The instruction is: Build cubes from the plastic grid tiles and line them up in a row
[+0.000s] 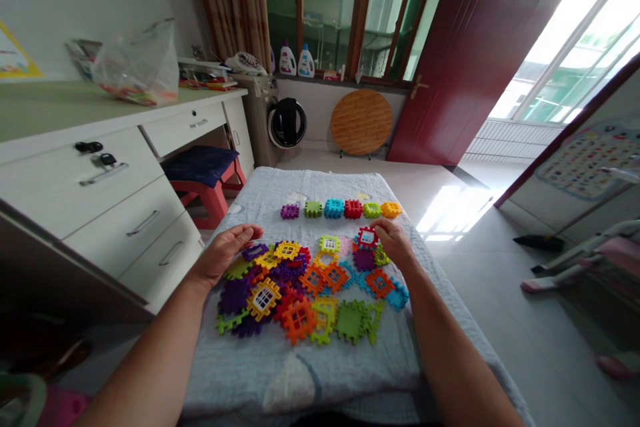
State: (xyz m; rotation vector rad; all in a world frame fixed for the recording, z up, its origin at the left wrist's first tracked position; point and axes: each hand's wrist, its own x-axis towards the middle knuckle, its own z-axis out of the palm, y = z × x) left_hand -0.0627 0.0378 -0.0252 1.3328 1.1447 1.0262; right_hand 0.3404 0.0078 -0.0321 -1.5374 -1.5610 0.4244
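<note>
My right hand (395, 241) pinches the edge of a red window tile (367, 238) with toothed sides, above a purple tile (363, 260) at the right of the pile. A lime green piece (381, 255) lies just under that hand. At the pile's left side hovers my left hand (227, 252), its fingers loosely stretched, with nothing visible in them. Nearest to it are a purple piece (255, 251) and yellow window tiles (287, 251). Orange window tiles (299, 320), a green tile (351, 320) and blue pieces (399, 295) lie spread and overlapping in front of me.
Small stacks of interlocking tiles stand in a row behind the pile, among them a purple (290, 212), a blue (335, 208) and a yellow stack (391, 209). A grey-blue cloth (295, 380) covers the table. White drawers (145, 220) and a stool (205, 170) stand left.
</note>
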